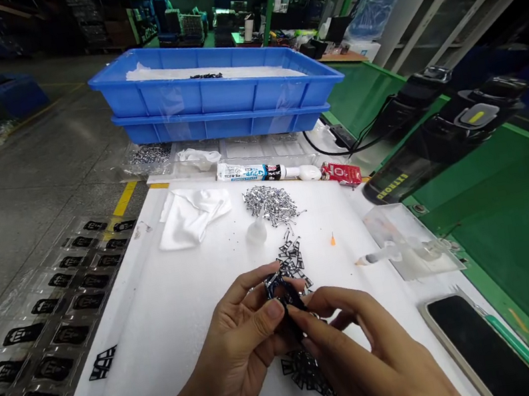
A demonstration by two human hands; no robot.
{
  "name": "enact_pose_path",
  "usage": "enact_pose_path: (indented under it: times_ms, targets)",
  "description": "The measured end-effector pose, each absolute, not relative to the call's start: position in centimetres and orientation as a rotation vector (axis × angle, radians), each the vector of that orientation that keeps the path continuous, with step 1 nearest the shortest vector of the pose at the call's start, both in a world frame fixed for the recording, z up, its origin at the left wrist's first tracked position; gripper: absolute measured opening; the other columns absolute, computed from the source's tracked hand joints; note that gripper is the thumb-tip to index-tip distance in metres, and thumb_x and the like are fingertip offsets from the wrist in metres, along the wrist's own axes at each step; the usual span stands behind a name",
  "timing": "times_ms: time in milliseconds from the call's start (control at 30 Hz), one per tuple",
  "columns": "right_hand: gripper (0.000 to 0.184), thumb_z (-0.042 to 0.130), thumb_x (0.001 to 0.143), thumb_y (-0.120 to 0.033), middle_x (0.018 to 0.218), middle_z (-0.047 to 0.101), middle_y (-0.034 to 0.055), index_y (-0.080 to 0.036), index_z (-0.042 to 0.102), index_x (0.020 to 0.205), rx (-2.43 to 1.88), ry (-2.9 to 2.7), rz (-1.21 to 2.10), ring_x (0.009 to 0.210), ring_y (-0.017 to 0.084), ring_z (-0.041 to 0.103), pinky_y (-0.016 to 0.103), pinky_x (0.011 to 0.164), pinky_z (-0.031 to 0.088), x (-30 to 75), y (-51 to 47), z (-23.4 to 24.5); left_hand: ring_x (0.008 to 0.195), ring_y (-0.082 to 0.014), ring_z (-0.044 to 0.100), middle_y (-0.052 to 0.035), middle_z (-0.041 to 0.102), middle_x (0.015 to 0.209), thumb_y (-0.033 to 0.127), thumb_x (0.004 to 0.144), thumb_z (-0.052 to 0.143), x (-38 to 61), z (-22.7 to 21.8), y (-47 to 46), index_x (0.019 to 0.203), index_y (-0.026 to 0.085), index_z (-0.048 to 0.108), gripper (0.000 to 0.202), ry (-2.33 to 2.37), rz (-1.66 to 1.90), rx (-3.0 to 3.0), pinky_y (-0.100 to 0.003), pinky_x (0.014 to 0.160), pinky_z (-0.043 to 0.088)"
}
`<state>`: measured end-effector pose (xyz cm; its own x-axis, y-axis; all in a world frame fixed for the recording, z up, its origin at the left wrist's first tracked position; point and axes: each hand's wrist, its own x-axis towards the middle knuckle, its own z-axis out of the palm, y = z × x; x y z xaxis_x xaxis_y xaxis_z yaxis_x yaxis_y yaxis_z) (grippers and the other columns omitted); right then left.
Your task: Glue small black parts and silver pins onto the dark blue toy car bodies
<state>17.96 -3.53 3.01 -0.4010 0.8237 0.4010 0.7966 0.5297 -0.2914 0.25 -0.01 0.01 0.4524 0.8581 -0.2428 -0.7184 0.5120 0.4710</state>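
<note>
My left hand [245, 340] and my right hand [366, 350] meet over the white work surface [173, 321], both pinching one small black part [286, 297] between thumb and fingers. Under and behind the hands lie scattered small black frame-shaped parts [292, 257], with more black parts [306, 370] below my wrists. A pile of tiny shiny metal pieces [270, 202] sits farther back. One black part [103, 363] lies alone at the left.
A glue tube [260, 173], red packet [341, 173], white cloth [191, 215], syringe [385, 253] on a clear sheet, phone [482, 344], stacked blue bins [216, 91], a clear tray of black parts [55, 314] at left, and a black device [437, 135] at right.
</note>
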Motion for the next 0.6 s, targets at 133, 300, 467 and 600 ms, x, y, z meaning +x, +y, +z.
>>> enact_pose_path:
  times_ms: [133, 300, 467, 600]
  targets:
    - [0.032, 0.052, 0.104, -0.025, 0.124, 0.065, 0.0092, -0.027, 0.066, 0.133, -1.373, -2.003, 0.306, 0.106, 0.015, 0.072, 0.017, 0.086, 0.06, 18.4, -3.3, 3.0, 0.11, -0.0152, 0.072, -0.0023, 0.076, 0.118, 0.015, 0.093, 0.074, 0.4, 0.2, 0.0, 0.115, 0.027, 0.073, 0.026, 0.496, 1.044, 0.431, -0.024, 0.097, 0.055]
    - [0.028, 0.062, 0.1, -0.042, 0.088, 0.076, 0.0022, -0.024, 0.069, 0.121, -1.559, -1.514, 0.996, 0.075, 0.015, 0.076, 0.016, 0.069, 0.063, 18.8, -3.6, 2.9, 0.124, -0.0182, 0.067, 0.0005, 0.073, 0.131, 0.017, 0.095, 0.072, 0.4, -0.3, -0.6, 0.117, 0.033, 0.068, 0.028, 0.517, 1.065, 0.736, -0.029, 0.104, 0.053]
    - [0.02, 0.071, 0.093, -0.042, 0.079, 0.072, -0.0004, -0.023, 0.068, 0.098, -1.593, -1.348, 0.893, 0.067, 0.012, 0.071, 0.014, 0.062, 0.059, 18.0, -4.0, 2.7, 0.136, -0.019, 0.059, 0.0007, 0.072, 0.133, 0.008, 0.095, 0.065, 0.1, -0.7, -1.6, 0.124, 0.035, 0.062, 0.04, 0.754, 1.176, 1.285, -0.033, 0.116, 0.048]
    - [0.014, 0.068, 0.095, -0.032, 0.089, 0.074, 0.0022, -0.025, 0.066, 0.107, -1.609, -1.647, 0.252, 0.076, 0.016, 0.075, 0.02, 0.069, 0.063, 18.5, -4.7, 1.4, 0.118, -0.0169, 0.07, -0.0057, 0.075, 0.126, -0.002, 0.088, 0.063, 0.4, -0.8, -1.5, 0.146, 0.024, 0.051, 0.065, 0.927, 1.414, 1.795, -0.029, 0.111, 0.053]
